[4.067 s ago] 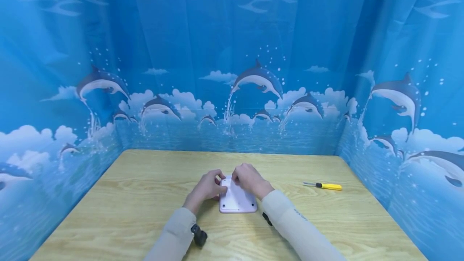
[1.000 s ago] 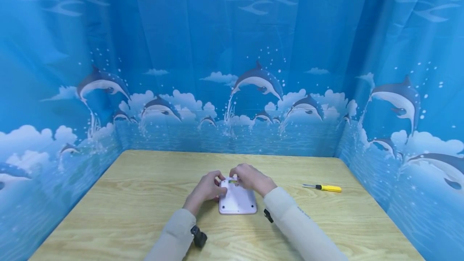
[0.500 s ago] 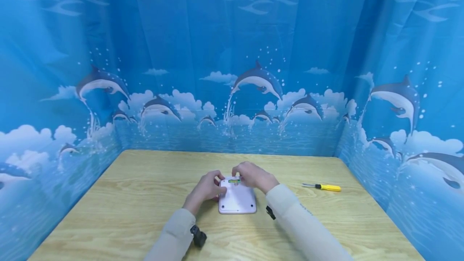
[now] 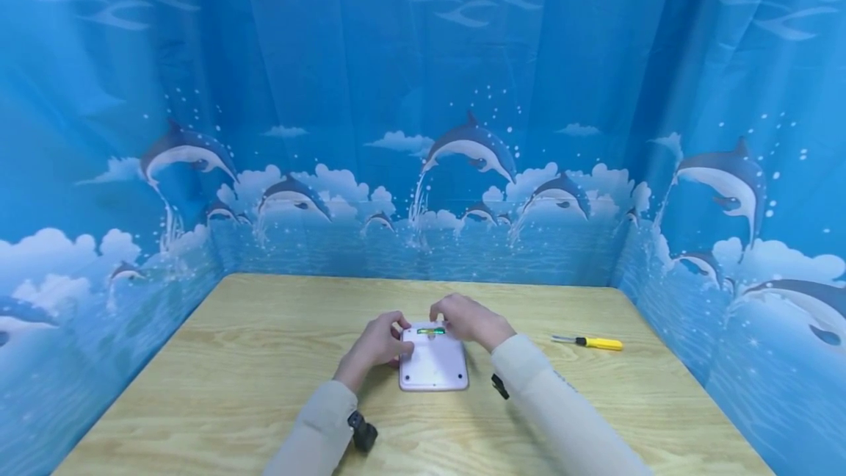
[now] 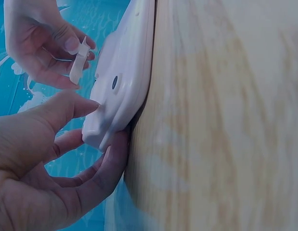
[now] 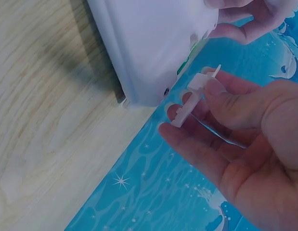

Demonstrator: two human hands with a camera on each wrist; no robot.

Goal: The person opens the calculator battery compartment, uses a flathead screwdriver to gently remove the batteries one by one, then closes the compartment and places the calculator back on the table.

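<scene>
A pale pink calculator point(image 4: 432, 367) lies back side up on the table, with dark screw holes near its corners. Near its far edge the battery slot is uncovered, showing a green battery point(image 4: 431, 331). My left hand point(image 4: 377, 342) grips the calculator's far left corner, thumb on the back and fingers at the side and underneath. At the far right corner is my right hand point(image 4: 465, 318), pinching a small whitish battery cover point(image 6: 189, 103) between thumb and fingers, apart from the calculator. The left wrist view also shows this cover point(image 5: 79, 64). The calculator's front is hidden.
A screwdriver point(image 4: 588, 342) with a yellow handle lies on the wooden table point(image 4: 264, 373), right of the calculator. Blue dolphin-print curtains point(image 4: 423, 94) stand behind the table and on both sides.
The right fingers worked at the calculator's far edge and the battery cover came off, exposing the green battery. My right hand then moved slightly right with the cover. My left hand stayed put.
</scene>
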